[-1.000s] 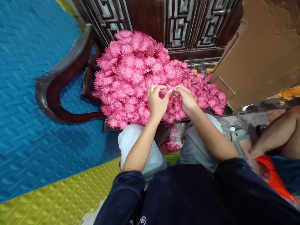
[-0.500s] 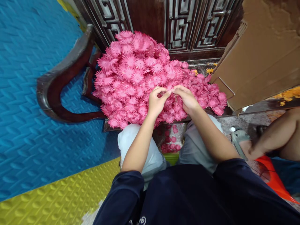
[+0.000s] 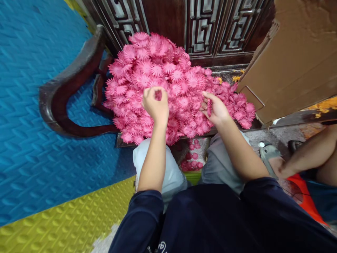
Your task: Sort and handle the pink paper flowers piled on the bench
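A large heap of pink artificial flowers [image 3: 177, 75] with thin, spread petals covers a dark wooden seat. Over the heap's middle hovers my left hand [image 3: 158, 107], its thumb and fingers curled into a ring. Pink shows through that ring, but whether it is a held flower or the heap behind I cannot tell. My right hand [image 3: 217, 110] is farther right, palm turned partly inward, with a pink flower [image 3: 209, 107] seen edge-on between its bent fingers and palm. Its thumb and index finger point toward the heap.
A curved wooden armrest [image 3: 59, 105] rises at left. A cardboard box [image 3: 295, 63] stands at right, near orange petals [image 3: 326, 105]. Loose pink flowers [image 3: 193, 164] lie on the floor between my knees. Another person's leg [image 3: 313, 154] is at the right edge.
My hands were together at the fingertips over the heap and are now apart. The left has moved left and slightly up; the right has turned, showing the pink flower in it.
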The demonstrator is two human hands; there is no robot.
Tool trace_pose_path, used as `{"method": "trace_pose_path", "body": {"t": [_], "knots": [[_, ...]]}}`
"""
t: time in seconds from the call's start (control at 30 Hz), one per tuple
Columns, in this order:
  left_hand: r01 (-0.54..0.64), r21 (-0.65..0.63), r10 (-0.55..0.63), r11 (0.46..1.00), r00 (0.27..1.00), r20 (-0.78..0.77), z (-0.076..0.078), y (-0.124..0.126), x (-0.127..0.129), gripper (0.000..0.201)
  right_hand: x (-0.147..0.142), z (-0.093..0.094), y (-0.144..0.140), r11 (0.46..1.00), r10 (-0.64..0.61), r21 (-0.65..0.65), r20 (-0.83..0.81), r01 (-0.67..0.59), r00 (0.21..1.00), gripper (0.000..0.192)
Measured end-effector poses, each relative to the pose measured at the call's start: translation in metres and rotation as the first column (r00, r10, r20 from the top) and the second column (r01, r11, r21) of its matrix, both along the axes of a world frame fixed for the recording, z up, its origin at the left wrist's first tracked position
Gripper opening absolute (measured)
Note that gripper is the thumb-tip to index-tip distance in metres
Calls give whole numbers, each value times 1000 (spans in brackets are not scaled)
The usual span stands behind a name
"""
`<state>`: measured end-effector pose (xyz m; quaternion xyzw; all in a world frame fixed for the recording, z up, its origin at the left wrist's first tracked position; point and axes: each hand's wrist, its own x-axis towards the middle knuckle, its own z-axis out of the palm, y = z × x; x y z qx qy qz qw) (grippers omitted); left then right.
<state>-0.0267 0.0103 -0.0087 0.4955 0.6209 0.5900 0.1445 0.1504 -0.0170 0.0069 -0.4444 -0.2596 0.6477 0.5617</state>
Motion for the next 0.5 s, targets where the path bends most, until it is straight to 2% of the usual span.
{"method": "trace_pose_path", "body": {"t": [0.03, 0.1, 0.17, 0.23, 0.27, 0.33, 0.43, 0.5], "knots": [[-78, 3, 78, 997, 995, -64, 1, 2, -4, 9, 0, -1, 0, 1000, -4, 2, 23, 4, 1000, 26], [-157, 26, 159, 987, 974, -161, 1, -1, -5, 26, -1, -3, 0, 1000, -9, -9, 57, 10, 998, 27], [-162, 52, 169, 985, 961, -218, 2, -9, 2, 37, -4, -5, -1, 999, -15, -28, 66, 17, 998, 26], [-115, 63, 127, 991, 961, -247, 1, -20, 14, 35, -7, -5, -3, 999, -17, -41, 56, 20, 998, 24], [-60, 58, 73, 997, 963, -259, 1, -25, 20, 31, -8, -4, -3, 999, -19, -43, 46, 21, 999, 22], [124, 24, -113, 992, 954, -280, 0, -31, 29, 19, -10, -4, -4, 999, -24, -41, 24, 25, 999, 18], [403, -36, -398, 915, 883, -250, -3, -32, 35, 14, -11, -6, -3, 999, 0, -44, 26, 1, 1000, 11], [470, -37, -468, 882, 863, -190, -6, -30, 36, 15, -12, -9, -2, 999, 31, -36, 53, -29, 998, 8]]}}
